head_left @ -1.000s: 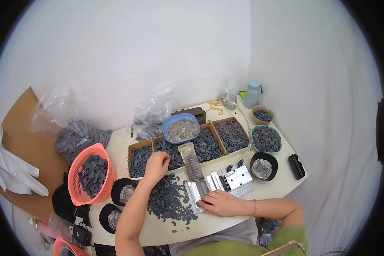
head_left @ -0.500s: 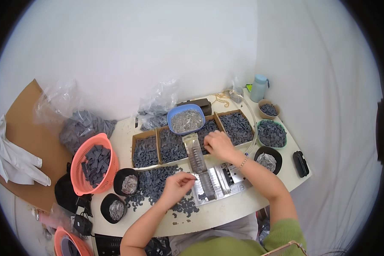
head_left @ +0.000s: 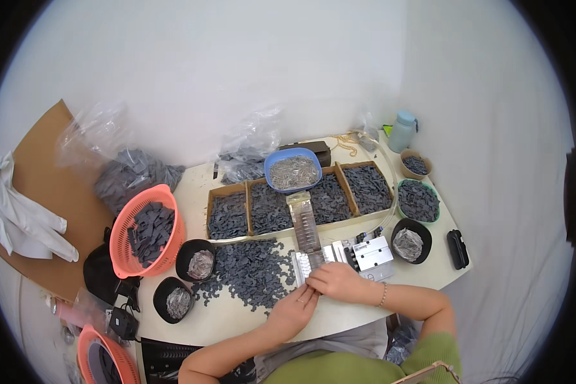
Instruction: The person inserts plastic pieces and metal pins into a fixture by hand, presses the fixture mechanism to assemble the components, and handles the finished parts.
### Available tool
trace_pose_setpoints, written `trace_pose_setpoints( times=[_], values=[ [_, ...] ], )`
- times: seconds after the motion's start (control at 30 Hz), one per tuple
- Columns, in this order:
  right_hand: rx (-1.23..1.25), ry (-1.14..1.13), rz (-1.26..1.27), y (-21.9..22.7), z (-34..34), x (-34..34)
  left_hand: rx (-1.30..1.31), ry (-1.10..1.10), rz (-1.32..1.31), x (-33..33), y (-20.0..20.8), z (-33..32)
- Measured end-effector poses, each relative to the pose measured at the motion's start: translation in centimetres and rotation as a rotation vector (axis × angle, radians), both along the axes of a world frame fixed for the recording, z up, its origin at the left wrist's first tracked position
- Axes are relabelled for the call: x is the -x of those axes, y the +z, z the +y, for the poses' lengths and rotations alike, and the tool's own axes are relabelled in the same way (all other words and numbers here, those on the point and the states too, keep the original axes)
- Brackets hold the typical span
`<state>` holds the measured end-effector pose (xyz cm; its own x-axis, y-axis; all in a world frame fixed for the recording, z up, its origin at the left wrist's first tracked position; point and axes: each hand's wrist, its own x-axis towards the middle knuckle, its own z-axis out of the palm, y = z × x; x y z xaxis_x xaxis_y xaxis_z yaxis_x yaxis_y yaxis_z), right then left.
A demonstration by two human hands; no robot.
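My left hand (head_left: 292, 312) and my right hand (head_left: 339, 281) meet at the front edge of a silver metal fixture (head_left: 373, 254). Their fingertips are pinched together there. Whatever lies between them is too small or hidden to make out. My right hand, with a bracelet at its wrist, covers part of the fixture's left side. A clear ribbed plastic chute (head_left: 306, 232) leads from the fixture back toward the divided box. Left of the fixture, small dark grey pieces (head_left: 246, 272) lie spread in a loose pile.
Behind is a divided cardboard box (head_left: 285, 232) of grey pieces, with a blue bowl (head_left: 292, 188) of thin metal parts. Black bowls (head_left: 165, 313) and a coral basket (head_left: 116, 246) stand left. At right are a green-rimmed bowl (head_left: 401, 208), a black case (head_left: 457, 249) and a bottle (head_left: 403, 132).
My right hand has come from the divided box down to the fixture's front. My left hand has moved right and nearer to me, and the two now touch. The view has shifted slightly.
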<state>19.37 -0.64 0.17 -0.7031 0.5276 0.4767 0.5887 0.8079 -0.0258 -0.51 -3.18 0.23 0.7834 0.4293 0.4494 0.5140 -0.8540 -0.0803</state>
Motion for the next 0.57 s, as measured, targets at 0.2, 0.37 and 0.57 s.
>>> trace_pose_setpoints(
  times=[0.2, 0.37, 0.57],
  values=[
    [0.028, -0.034, -0.197, 1.5, -1.3, 0.1, 0.273, 0.194, -0.305, 4.1, 0.1, 6.1],
    [0.199, -0.101, -0.082, 2.3, 4.2, 2.5, 0.31, 0.242, -0.18, 4.2, -0.4, 7.8],
    [0.115, -0.095, -0.116, 0.4, 7.4, 5.9, 0.322, 0.33, -0.236, 5.0, -1.0, 8.0]
  ],
)
